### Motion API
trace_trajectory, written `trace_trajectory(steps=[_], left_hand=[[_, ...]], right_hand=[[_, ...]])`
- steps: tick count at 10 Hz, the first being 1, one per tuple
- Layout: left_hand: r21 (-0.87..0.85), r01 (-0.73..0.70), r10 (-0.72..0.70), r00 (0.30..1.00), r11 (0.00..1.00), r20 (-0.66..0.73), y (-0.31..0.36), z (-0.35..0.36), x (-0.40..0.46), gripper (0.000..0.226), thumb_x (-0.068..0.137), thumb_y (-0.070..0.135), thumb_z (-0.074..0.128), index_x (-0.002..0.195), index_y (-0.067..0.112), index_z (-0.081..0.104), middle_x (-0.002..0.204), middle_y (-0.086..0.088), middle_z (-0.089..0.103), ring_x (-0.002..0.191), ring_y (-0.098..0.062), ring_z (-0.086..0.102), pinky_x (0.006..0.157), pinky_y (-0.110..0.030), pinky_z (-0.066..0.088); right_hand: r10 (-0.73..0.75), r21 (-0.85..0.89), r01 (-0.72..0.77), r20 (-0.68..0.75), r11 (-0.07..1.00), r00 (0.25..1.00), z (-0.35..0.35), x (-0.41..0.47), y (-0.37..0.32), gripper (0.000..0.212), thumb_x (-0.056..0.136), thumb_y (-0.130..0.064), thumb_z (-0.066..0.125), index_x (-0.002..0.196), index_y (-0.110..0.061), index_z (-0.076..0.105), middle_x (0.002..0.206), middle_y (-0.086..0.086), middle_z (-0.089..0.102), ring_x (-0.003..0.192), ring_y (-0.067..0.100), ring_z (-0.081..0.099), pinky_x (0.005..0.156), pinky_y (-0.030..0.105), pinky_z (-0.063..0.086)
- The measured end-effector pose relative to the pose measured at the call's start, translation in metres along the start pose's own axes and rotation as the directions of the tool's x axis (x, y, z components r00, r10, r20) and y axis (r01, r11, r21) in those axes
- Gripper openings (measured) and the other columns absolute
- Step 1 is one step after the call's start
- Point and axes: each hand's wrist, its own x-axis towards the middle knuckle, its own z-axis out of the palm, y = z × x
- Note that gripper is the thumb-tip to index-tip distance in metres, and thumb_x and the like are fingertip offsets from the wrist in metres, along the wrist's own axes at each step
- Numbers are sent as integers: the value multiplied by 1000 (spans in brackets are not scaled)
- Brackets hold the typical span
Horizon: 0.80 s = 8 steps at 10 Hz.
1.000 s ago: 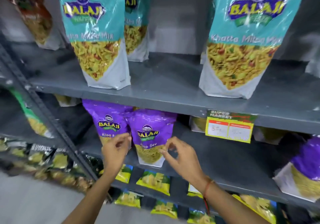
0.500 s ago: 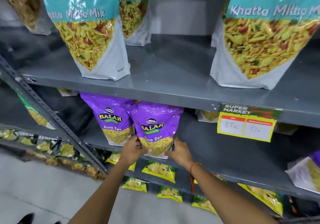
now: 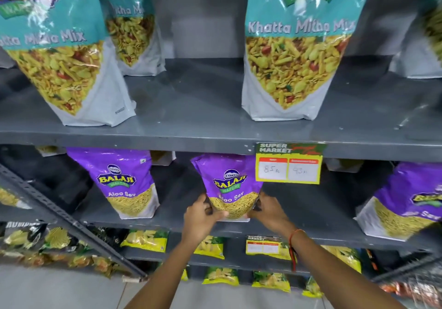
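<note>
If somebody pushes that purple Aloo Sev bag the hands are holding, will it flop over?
It probably tips easily: the purple Aloo Sev bag stands tall on a narrow base, held by the left hand and right hand at its bottom corners. Its glossy film likely feels slippery. It looks puffy, so probably light.

A: On the right wrist [image 3: 285, 227]?
B: Thin red-orange thread band [image 3: 293, 235], tied close; loose ends, red and dark, hanging beneath; knot too small to make out.
A: Behind the left grip [image 3: 203, 216] and right grip [image 3: 267, 210]?
B: Left forearm [image 3: 167, 272] and right forearm [image 3: 339, 270] bare down to the lower edge of view; slim, straight in outline.
</note>
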Motion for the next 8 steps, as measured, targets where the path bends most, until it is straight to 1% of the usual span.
trace_trajectory(steps=[1,2,3,4,5,6,7,8], left_hand=[[50,-46,46,999,998,-10,12,21,-2,51,61,45,86,95,9,71,78,27,68,70,17,64,57,-6,43],[67,-50,51,999,996,-12,16,36,-3,56,61,51,84,93,7,72,77,28,64,69,18,62,56,-7,43],[84,-24,24,1000,996,-5,20,42,-6,65,56,62,80,97,13,71,73,26,67,70,16,63,56,-7,45],[86,-11,10,1000,996,3,18,44,-8,76,50,75,69,101,19,70,73,25,69,75,8,68,59,-13,48],[94,-20,18,1000,995,16,16,43,-8,74,52,73,69,104,20,70,80,21,74,78,5,70,63,-18,52],[70,-3,-1,998,998,58,16,42,-7,67,60,55,81,114,20,62,92,9,79,88,-7,74,78,-30,58],[45,-6,2,998,999,69,24,37,-13,75,65,39,86,130,18,53,109,-6,76,102,-18,72,88,-32,56],[-25,7,-6,999,1000,38,32,31,-20,88,68,30,86,143,11,43,121,-14,71,110,-22,69,89,-27,51]], right_hand=[[23,-7,-23,-25,1000,999,-18,-9,12,56,68,-22,81,119,-22,56,113,1,75,104,23,71,95,48,56],[24,-26,-24,-24,999,999,-27,-13,21,56,71,-21,80,121,-20,54,113,4,75,105,25,70,94,48,57],[35,-36,-35,-12,999,999,-30,-16,27,58,71,-21,80,122,-22,52,116,3,73,106,25,69,96,48,56],[47,-11,-47,-7,999,999,-29,-14,34,61,69,-23,80,123,-23,51,119,2,73,109,25,69,97,49,55],[29,18,-29,-13,999,999,-29,-17,31,60,71,-21,81,122,-26,50,119,0,72,110,24,68,97,50,55],[19,20,-18,-29,1000,999,-29,-22,29,63,74,-16,81,121,-34,43,116,-6,67,112,25,66,97,46,54],[-4,74,12,-106,997,994,-25,-28,34,79,62,-34,86,125,-38,39,125,-1,59,117,24,61,90,48,58],[-56,59,72,-232,996,971,-23,-40,24,107,56,-50,87,144,-34,27,139,-2,48,127,14,53,94,45,57]])
